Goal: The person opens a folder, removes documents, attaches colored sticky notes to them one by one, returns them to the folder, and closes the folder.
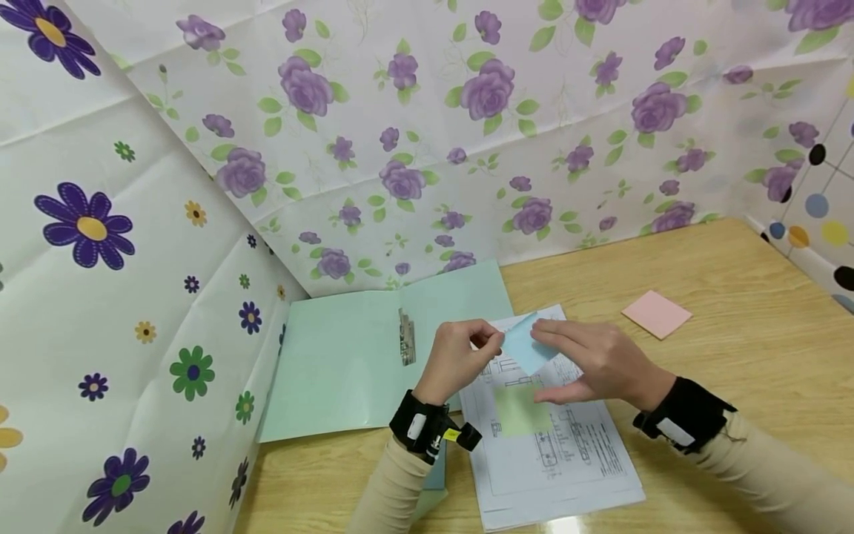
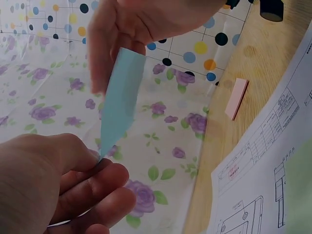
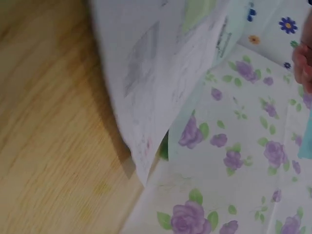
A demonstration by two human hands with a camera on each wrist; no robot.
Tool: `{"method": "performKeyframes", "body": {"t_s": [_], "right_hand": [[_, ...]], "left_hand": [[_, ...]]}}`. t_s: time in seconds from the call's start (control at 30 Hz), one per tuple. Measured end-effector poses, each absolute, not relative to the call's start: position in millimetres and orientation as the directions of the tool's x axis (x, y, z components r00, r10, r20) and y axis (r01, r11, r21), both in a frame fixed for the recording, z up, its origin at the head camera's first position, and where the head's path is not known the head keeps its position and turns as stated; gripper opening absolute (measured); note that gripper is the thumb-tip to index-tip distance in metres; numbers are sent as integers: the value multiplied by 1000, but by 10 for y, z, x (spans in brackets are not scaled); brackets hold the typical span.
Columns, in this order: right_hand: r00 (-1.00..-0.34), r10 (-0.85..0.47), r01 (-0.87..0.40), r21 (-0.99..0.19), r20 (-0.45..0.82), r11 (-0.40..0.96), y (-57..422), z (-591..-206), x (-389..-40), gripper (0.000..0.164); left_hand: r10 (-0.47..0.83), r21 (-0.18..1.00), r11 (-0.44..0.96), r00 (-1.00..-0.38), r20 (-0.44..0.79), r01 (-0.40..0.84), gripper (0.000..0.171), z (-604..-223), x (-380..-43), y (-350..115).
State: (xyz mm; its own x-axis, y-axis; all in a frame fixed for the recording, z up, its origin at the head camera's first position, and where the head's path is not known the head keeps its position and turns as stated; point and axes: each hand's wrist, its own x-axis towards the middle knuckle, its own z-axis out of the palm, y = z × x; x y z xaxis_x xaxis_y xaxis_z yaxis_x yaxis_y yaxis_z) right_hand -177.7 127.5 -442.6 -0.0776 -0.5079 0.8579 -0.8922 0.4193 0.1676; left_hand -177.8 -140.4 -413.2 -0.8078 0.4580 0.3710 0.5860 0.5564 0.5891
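Note:
My left hand point(image 1: 462, 357) pinches one corner of a light blue sticky note point(image 1: 527, 350) between thumb and finger. In the left wrist view the note point(image 2: 123, 95) rises bent from that pinch. The right hand point(image 1: 603, 363) has its fingers stretched out along the note's other side, thumb apart below. Beneath both hands lies a stack of printed drawing sheets point(image 1: 547, 482), with a pale green sticky note point(image 1: 520, 415) on the top sheet. At the right wrist view's edge only a sliver of the blue note point(image 3: 306, 144) and some left fingers point(image 3: 304, 68) show.
To the left an open mint-green folder point(image 1: 333, 371) lies flat, a metal clip point(image 1: 407, 337) along its fold. A pink sticky-note pad point(image 1: 657, 314) sits on the wooden table point(image 1: 740, 356) at the right. Flower-printed sheeting point(image 1: 400, 133) stands behind the table.

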Motion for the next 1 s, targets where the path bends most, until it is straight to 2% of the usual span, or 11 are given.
{"method": "performKeyframes", "body": {"t_s": [0.13, 0.3, 0.37, 0.47, 0.57, 0.63, 0.7, 0.83, 1.0], "right_hand": [[-160, -430, -929, 12, 888, 370, 1349, -4384, -1796, 81], [-340, -323, -916, -233, 884, 325, 1419, -4419, -1809, 72], [-414, -294, -899, -336, 861, 281, 1442, -4440, -1800, 61], [-543, -257, -839, -505, 799, 204, 1462, -4465, -1774, 37], [-679, -225, -734, -661, 699, 158, 1468, -4464, -1736, 41], [-737, -215, -673, -723, 640, 156, 1466, -4458, -1717, 39], [-761, -209, -646, -743, 614, 172, 1460, -4456, -1712, 36], [-765, -213, -643, -738, 608, 205, 1433, -4469, -1719, 36], [-777, -224, -629, -712, 588, 312, 1367, -4486, -1739, 29]], "left_hand": [[463, 572, 564, -801, 379, 596, 17, -4126, -1791, -1427], [474, 476, 615, -777, 414, 629, 14, -4127, -1791, -1439], [484, 420, 637, -759, 435, 647, 12, -4135, -1782, -1443], [498, 353, 653, -731, 466, 670, 11, -4145, -1759, -1449], [501, 328, 653, -714, 489, 683, 11, -4155, -1747, -1451], [500, 321, 648, -704, 505, 691, 10, -4159, -1740, -1456], [497, 309, 649, -695, 520, 695, 10, -4169, -1741, -1461], [494, 299, 650, -687, 533, 699, 10, -4178, -1741, -1466], [486, 311, 654, -698, 526, 690, 11, -4163, -1733, -1442]]}}
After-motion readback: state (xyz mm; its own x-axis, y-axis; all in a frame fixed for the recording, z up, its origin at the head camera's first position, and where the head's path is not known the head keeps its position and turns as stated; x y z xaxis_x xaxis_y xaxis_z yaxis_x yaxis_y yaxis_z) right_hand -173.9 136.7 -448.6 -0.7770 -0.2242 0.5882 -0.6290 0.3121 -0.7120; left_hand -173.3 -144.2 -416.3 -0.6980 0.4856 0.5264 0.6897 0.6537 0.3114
